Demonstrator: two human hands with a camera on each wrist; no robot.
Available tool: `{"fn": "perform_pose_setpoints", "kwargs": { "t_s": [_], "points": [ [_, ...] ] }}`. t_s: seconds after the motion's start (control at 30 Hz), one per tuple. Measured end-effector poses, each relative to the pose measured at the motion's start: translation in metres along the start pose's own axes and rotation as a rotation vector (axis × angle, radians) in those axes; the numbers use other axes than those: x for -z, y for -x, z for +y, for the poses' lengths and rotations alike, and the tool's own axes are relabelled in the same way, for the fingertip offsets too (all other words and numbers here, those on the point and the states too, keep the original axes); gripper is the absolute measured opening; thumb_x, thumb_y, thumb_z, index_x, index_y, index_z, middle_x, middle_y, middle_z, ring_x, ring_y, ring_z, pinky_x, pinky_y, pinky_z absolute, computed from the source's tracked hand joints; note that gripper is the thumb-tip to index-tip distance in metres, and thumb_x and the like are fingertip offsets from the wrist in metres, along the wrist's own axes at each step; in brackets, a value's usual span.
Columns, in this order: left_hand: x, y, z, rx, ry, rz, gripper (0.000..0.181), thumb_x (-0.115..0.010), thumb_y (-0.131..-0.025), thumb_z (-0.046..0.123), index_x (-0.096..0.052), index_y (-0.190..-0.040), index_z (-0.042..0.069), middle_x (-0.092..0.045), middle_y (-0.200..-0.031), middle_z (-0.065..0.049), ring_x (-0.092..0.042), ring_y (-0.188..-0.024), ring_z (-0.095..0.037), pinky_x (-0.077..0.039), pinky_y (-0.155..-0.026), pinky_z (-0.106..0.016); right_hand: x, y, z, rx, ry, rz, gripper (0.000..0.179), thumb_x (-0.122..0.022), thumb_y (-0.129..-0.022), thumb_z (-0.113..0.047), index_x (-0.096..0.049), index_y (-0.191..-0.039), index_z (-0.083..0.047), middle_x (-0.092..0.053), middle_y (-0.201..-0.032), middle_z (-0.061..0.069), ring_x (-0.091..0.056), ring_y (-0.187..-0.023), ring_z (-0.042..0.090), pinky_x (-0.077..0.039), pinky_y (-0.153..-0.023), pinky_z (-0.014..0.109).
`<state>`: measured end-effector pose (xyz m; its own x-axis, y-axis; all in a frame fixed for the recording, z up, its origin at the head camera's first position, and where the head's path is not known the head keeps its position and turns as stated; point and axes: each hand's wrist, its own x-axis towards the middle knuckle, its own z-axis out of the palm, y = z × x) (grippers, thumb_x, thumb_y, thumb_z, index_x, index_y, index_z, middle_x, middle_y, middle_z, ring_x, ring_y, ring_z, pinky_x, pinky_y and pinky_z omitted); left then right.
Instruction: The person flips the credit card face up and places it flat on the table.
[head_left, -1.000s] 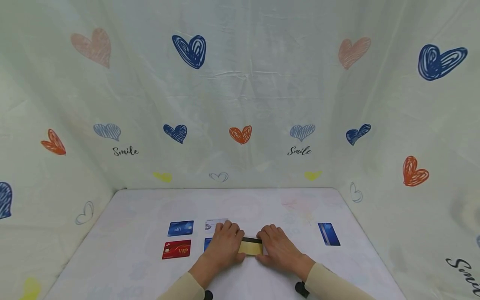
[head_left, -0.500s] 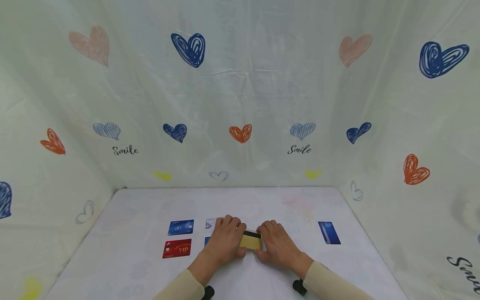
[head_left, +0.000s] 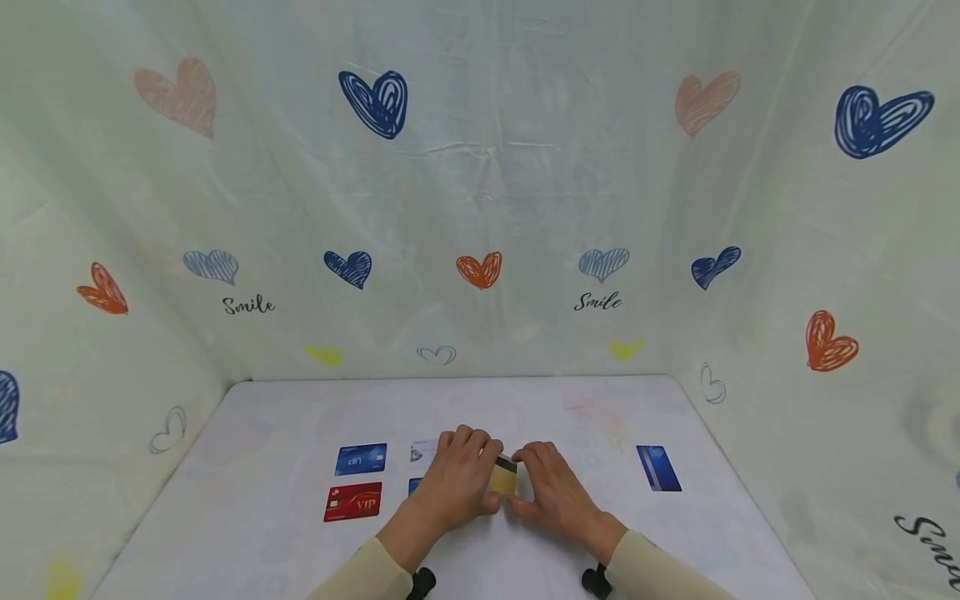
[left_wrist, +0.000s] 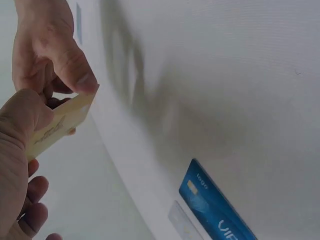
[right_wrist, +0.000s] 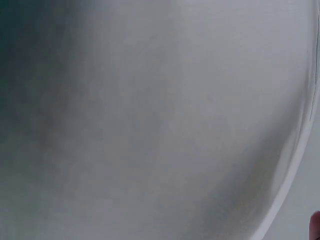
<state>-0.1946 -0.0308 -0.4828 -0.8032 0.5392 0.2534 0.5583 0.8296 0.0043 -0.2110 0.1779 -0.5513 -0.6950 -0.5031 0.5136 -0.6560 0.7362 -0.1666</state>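
Note:
A gold bank card (head_left: 503, 479) with a dark stripe is held upright between my two hands near the middle of the table. My left hand (head_left: 456, 477) grips its left part, and the thumb lies across the printed face in the left wrist view. At the opposite edge, my right hand (head_left: 557, 490) holds the card, its thumb at the corner (left_wrist: 89, 85). Left-hand fingers cover much of the card in the head view. The right wrist view shows mostly blurred white surface, with one fingertip (right_wrist: 315, 226) at its edge.
On the white table (head_left: 285, 417) lie a blue card (head_left: 362, 459), a red VIP card (head_left: 352, 502) and, far right, a striped blue card (head_left: 658, 467). A pale card (head_left: 422, 452) and another blue VIP card (left_wrist: 212, 205) lie partly behind my left hand.
The gold card has lifted slightly and turned, so less of its face shows in the head view. My left hand has shifted right, closer to my right hand.

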Motion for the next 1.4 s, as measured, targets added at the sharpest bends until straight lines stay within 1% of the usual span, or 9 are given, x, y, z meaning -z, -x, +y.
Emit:
{"fn": "perform_pose_setpoints", "kwargs": {
  "t_s": [0.2,0.33,0.53,0.67,0.8,1.0,1.2,1.3,1.4],
  "points": [
    [0.000,-0.001,-0.001,0.007,0.027,0.035,0.070,-0.074,-0.077,0.058,-0.050,-0.130,0.019,-0.057,-0.120,0.001,-0.046,-0.113,-0.020,-0.040,-0.095,-0.041,0.004,0.003,-0.003,-0.045,-0.131,-0.006,0.053,-0.078,-0.077,-0.035,-0.053,-0.118,-0.013,-0.051,-0.116,-0.003,-0.046,-0.111,0.011,-0.048,-0.091,0.032],
    [-0.002,-0.001,-0.001,0.018,0.035,0.040,0.076,-0.072,-0.077,0.063,-0.050,-0.133,0.017,-0.058,-0.121,0.001,-0.046,-0.114,-0.019,-0.040,-0.094,-0.039,0.007,0.002,-0.005,-0.067,-0.208,0.022,0.054,-0.080,-0.078,-0.033,-0.052,-0.119,-0.014,-0.051,-0.118,-0.005,-0.047,-0.113,0.010,-0.050,-0.090,0.032],
    [-0.002,-0.001,-0.004,-0.033,0.045,0.027,0.065,-0.066,-0.083,0.062,-0.055,-0.133,0.021,-0.056,-0.120,0.004,-0.044,-0.113,-0.016,-0.041,-0.095,-0.037,0.007,0.002,-0.006,-0.070,-0.287,0.044,0.054,-0.079,-0.080,-0.030,-0.050,-0.124,-0.018,-0.049,-0.123,-0.008,-0.050,-0.110,0.009,-0.052,-0.085,0.029],
    [-0.002,0.000,-0.005,-0.069,0.097,0.013,0.062,-0.067,-0.084,0.058,-0.054,-0.136,0.026,-0.055,-0.120,0.006,-0.044,-0.112,-0.014,-0.042,-0.099,-0.036,0.010,0.004,-0.008,-0.092,-0.339,0.002,0.052,-0.076,-0.085,-0.034,-0.049,-0.126,-0.019,-0.047,-0.125,-0.009,-0.051,-0.109,0.010,-0.052,-0.082,0.027],
    [-0.002,0.001,-0.006,-0.061,0.178,-0.003,0.061,-0.067,-0.084,0.058,-0.053,-0.137,0.030,-0.055,-0.122,0.007,-0.043,-0.114,-0.013,-0.043,-0.102,-0.037,0.012,0.005,-0.010,-0.090,-0.365,-0.018,0.051,-0.073,-0.088,-0.036,-0.048,-0.129,-0.019,-0.046,-0.127,-0.009,-0.050,-0.111,0.007,-0.052,-0.083,0.027],
    [-0.001,0.000,-0.003,-0.019,0.222,-0.002,0.063,-0.069,-0.082,0.060,-0.055,-0.133,0.028,-0.056,-0.122,0.008,-0.044,-0.115,-0.013,-0.044,-0.102,-0.037,0.015,0.006,-0.012,-0.068,-0.311,-0.001,0.055,-0.072,-0.088,-0.037,-0.046,-0.133,-0.019,-0.047,-0.129,-0.006,-0.051,-0.116,0.008,-0.053,-0.093,0.032],
    [-0.004,0.000,-0.003,0.074,0.117,-0.029,0.064,-0.076,-0.077,0.054,-0.057,-0.127,0.019,-0.061,-0.120,0.002,-0.047,-0.112,-0.018,-0.045,-0.099,-0.040,0.021,0.005,-0.009,-0.042,-0.153,0.015,0.066,-0.077,-0.081,-0.043,-0.046,-0.131,-0.016,-0.048,-0.127,-0.004,-0.050,-0.115,0.009,-0.051,-0.093,0.032],
    [-0.009,0.001,-0.004,0.109,0.067,-0.049,0.066,-0.080,-0.073,0.051,-0.058,-0.124,0.016,-0.062,-0.117,-0.001,-0.048,-0.109,-0.021,-0.046,-0.098,-0.042,0.024,0.003,-0.007,0.013,-0.066,0.033,0.070,-0.079,-0.077,-0.043,-0.048,-0.131,-0.013,-0.049,-0.127,0.000,-0.050,-0.115,0.013,-0.050,-0.094,0.036],
    [-0.016,0.002,-0.003,0.106,0.027,-0.065,0.067,-0.082,-0.072,0.051,-0.058,-0.123,0.015,-0.062,-0.115,-0.002,-0.048,-0.108,-0.022,-0.045,-0.097,-0.044,0.027,-0.001,-0.007,0.084,0.033,0.027,0.066,-0.076,-0.078,-0.045,-0.051,-0.129,-0.011,-0.051,-0.124,0.002,-0.050,-0.111,0.015,-0.049,-0.090,0.035]
  ]
}}
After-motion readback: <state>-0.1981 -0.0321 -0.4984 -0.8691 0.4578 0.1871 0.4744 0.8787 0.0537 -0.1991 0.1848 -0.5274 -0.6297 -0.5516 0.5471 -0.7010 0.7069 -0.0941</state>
